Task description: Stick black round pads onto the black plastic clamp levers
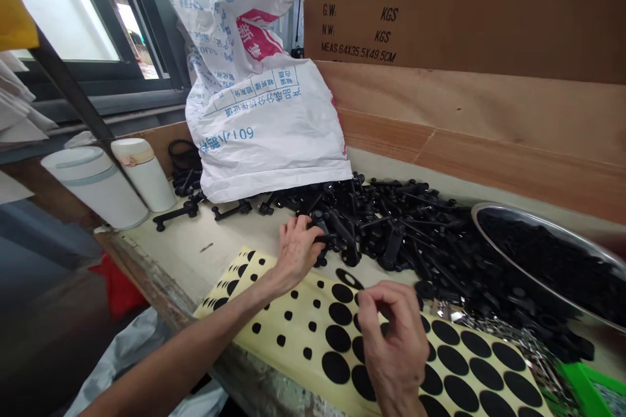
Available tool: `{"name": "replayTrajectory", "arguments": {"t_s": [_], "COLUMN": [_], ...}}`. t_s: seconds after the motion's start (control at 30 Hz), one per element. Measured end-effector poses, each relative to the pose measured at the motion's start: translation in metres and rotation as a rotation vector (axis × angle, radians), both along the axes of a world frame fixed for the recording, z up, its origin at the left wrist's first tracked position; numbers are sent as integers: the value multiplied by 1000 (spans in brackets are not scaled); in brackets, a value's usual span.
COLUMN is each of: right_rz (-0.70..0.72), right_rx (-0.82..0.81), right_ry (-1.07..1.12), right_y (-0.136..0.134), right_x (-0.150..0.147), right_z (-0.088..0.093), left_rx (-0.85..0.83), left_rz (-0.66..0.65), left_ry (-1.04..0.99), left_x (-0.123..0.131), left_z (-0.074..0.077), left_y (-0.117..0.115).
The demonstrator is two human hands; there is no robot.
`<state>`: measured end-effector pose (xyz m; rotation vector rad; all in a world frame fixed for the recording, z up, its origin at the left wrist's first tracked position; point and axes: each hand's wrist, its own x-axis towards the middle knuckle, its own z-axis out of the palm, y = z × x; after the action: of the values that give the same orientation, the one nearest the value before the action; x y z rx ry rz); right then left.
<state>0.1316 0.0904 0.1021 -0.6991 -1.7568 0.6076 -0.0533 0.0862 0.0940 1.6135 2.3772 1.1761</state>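
My left hand [296, 247] reaches to the near edge of a heap of black plastic arm-shaped parts [391, 221]. Its fingers are curled round one black plastic part [327, 238], partly hidden by the hand. Over a yellow backing sheet [337, 287] with round black stickers [337, 337], my right hand [395, 342] is raised with thumb and fingers pinched together. What lies in that pinch, if anything, is hidden. A black ring-shaped disc [349, 279] is just left of the right hand. Small black dots mark the sheet where discs are gone.
A white woven sack [268, 124] stands behind the heap. Two white tumblers [95, 186] are at the left. On the right are a metal bowl [493, 210] of black parts, small metal pieces [508, 329] and a green tray [589, 388]. A cardboard box [464, 19] rises behind the wooden board [489, 137].
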Motion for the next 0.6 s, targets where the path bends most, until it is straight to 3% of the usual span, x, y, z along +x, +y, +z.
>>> {"name": "replayTrajectory", "arguments": {"t_s": [0.1,0.2,0.3,0.37,0.43,0.5,0.6], "right_rz": [-41,101,311,428,481,406,217], "right_rx": [-342,-584,-595,-648,-716,-674,-332], "right_ry": [111,168,97,78,98,89,-91], "right_y": [11,15,7,0,-6,-9,-11], "right_x": [2,1,-5,-10,-14,-16,-15], "right_z": [-5,-9,-8,-7,-8,-13,-20], "left_rx": [54,135,167,174,220,257,241], "left_rz": [-33,-130,-247,-277,-262,-209,-171], "left_ry": [17,-78,-620,-1074,-1389,-1552,-1635], "left_x": [-3,2,11,19,29,39,49], "left_z": [8,23,32,29,24,18,15], "left_y": [1,-24,-52,-62,-65,-65,-66]}}
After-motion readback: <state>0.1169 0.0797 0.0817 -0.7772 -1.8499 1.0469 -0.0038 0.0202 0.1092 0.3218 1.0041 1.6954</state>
